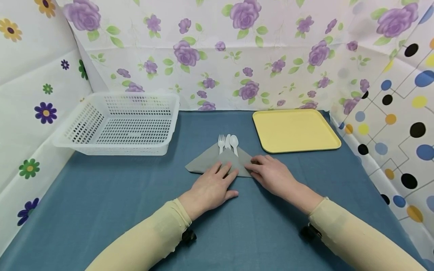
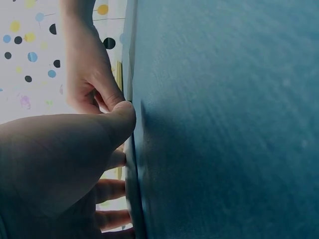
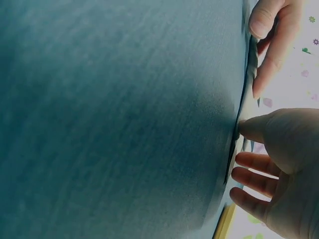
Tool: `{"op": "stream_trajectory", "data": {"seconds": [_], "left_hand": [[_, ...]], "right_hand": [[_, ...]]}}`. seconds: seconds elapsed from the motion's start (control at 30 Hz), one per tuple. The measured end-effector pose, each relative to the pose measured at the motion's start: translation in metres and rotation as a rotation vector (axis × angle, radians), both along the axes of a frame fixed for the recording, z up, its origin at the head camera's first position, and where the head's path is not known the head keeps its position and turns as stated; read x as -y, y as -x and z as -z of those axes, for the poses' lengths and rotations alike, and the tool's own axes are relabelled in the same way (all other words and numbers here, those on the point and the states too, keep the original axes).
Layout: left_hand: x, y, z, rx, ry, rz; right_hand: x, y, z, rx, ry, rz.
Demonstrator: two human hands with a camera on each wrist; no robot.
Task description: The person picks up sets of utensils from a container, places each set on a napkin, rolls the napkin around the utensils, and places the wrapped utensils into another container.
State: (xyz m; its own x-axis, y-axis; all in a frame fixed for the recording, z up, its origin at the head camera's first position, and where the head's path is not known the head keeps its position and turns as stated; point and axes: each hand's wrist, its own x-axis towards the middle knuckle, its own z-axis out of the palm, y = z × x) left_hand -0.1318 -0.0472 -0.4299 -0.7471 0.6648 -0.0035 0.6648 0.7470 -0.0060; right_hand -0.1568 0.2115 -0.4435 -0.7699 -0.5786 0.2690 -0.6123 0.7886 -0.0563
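Observation:
A grey cloth napkin, folded to a peak, lies on the blue-covered table. Out of its top stick a white fork, a white knife and a white spoon, side by side; their lower ends are hidden in the cloth. Spread fingers of my left hand press flat on the napkin's front, the thumb resting near its lower edge. My right hand touches the napkin's right side with thumb and fingertips, covering that corner. In the right wrist view the right fingers are apart and fairly straight.
A white perforated plastic basket stands at the back left. At the back right lies a yellow tray. Patterned sheets wall off the back and both sides of the blue tablecloth.

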Motion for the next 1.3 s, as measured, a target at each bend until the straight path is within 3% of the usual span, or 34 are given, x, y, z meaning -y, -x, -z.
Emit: {"op": "stream_trajectory", "data": {"seconds": [0.2,0.4,0.8,1.1,1.3], "left_hand": [[0.0,-0.001,0.002,-0.004,0.005,0.005],[0.0,0.0,0.004,-0.019,0.0,0.007],[-0.001,0.0,0.001,-0.002,0.001,-0.016],[-0.001,0.001,0.0,0.009,-0.015,-0.016],[-0.001,0.001,-0.001,0.012,-0.02,-0.012]], "right_hand": [[0.0,0.001,0.0,0.008,0.023,0.037],[0.002,0.0,-0.005,0.06,0.051,0.153],[0.007,0.011,-0.019,0.32,0.013,0.378],[0.011,0.021,-0.029,0.447,-0.046,0.434],[0.01,0.028,-0.03,0.567,0.006,0.404]]}}
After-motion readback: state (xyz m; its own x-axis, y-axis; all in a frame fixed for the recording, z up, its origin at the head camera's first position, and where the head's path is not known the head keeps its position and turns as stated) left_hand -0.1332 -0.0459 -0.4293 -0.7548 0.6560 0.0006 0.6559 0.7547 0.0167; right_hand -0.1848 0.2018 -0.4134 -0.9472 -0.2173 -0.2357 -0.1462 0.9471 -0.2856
